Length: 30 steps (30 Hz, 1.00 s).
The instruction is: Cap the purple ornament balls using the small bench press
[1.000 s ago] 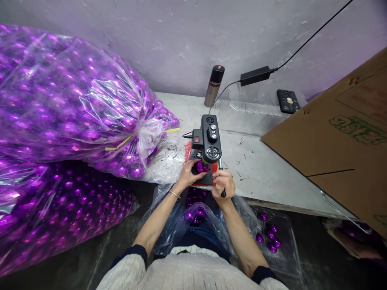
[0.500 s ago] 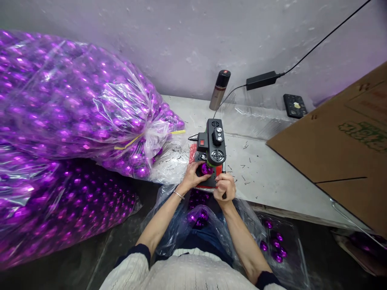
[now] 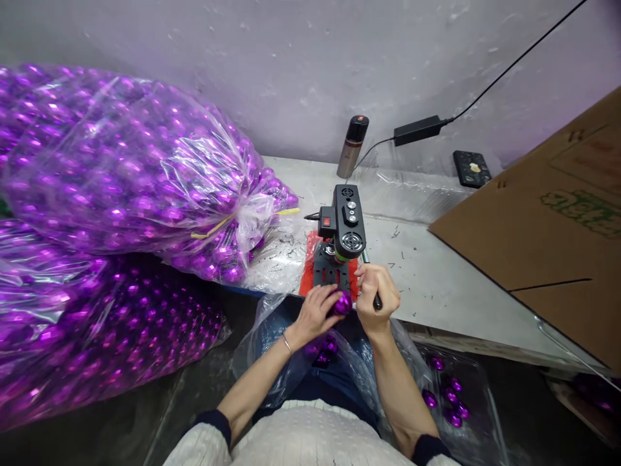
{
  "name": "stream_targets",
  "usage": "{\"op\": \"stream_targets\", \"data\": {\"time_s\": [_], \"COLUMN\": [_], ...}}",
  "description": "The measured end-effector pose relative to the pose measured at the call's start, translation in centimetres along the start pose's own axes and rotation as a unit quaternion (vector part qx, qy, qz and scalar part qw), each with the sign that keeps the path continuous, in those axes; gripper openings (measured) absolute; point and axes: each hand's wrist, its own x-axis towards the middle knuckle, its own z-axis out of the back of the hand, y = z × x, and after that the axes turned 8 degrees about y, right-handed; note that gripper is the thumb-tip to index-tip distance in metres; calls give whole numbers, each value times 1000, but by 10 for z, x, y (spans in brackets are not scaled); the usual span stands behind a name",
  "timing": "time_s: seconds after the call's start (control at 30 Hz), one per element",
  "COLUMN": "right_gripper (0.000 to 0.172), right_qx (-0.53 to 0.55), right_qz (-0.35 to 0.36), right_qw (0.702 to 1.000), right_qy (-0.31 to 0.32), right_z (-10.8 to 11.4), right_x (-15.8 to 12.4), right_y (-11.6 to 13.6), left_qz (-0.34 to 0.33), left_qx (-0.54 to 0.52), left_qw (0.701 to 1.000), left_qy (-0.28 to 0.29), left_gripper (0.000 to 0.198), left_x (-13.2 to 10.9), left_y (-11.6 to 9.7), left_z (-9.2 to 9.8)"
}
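Observation:
My left hand (image 3: 315,313) holds a shiny purple ball (image 3: 343,302) between thumb and fingers, at the front edge of a small black bench drill press (image 3: 350,220). My right hand (image 3: 377,292) is wrapped round the press's lever handle (image 3: 378,301), whose black end pokes out below the fist. Under the press lies a red sheet (image 3: 308,268), and its slotted black base plate (image 3: 330,277) has no ball on it. Several more purple balls (image 3: 326,353) rest in clear plastic on my lap.
Big clear bags of purple balls (image 3: 121,168) fill the left side. A spray can (image 3: 353,146), a black power adapter (image 3: 417,131) and a dark phone-like object (image 3: 471,169) are along the wall. A cardboard box (image 3: 543,233) stands right; several loose balls (image 3: 451,395) lie below the table (image 3: 412,272).
My left hand has drawn the purple ball from under the press head toward me. My right hand, still on the lever handle, has shifted slightly right.

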Motion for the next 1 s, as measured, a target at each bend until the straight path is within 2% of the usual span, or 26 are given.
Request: {"op": "stream_targets", "data": {"time_s": [0.1, 0.13, 0.17, 0.23, 0.3, 0.37, 0.43, 0.5, 0.57, 0.63, 0.77, 0.87, 0.93, 1.0], "right_gripper": [27, 28, 28, 29, 29, 29, 29, 29, 28, 28, 27, 26, 26, 26], "right_qx": [1, 1, 0, -4, -7, -6, -4, -4, -6, -10, -20, -18, -19, -20], "right_qz": [20, 23, 26, 25, 23, 24, 29, 37, 43, 45, 44, 51, 51, 49], "right_qw": [1000, 1000, 1000, 1000, 1000, 1000, 1000, 999, 999, 999, 999, 999, 998, 999], "right_qy": [2, 2, 1, -2, -6, -5, -2, 0, -1, 0, 5, -1, -3, 0], "right_z": [-1, -1, -1, -2, -2, -3, -3, -3, -3, -3, -3, -3, -4, -3], "right_x": [-6, -7, -7, -7, -7, -6, -6, -7, -8, -8, -8, -8, -9, -9], "right_y": [-6, -7, -8, -8, -8, -7, -8, -9, -10, -11, -11, -12, -12, -13], "left_qz": [-2, 16, 48, 145, 262, 357, 408, 426, 428, 426, 425, 416, 397, 383], "left_qx": [19, 18, 19, 36, 74, 125, 164, 178, 169, 147, 60, -100, -258, -401], "left_qw": [999, 999, 998, 988, 954, 913, 891, 885, 887, 892, 898, 891, 864, 816], "left_qy": [40, 38, 23, -42, -125, -154, -117, -63, -33, -39, -97, -151, -172, -162], "left_gripper": [92, 93, 86, 59, 47, 46, 49, 52, 54, 51, 48, 58, 55, 49], "left_x": [-16, -15, -11, 4, 24, 42, 54, 59, 61, 61, 63, 64, 62, 59], "left_y": [-6, -2, 6, 29, 58, 83, 101, 111, 116, 120, 123, 112, 99, 85], "left_z": [-1, 3, 9, 28, 55, 82, 104, 116, 122, 123, 125, 123, 117, 109]}}
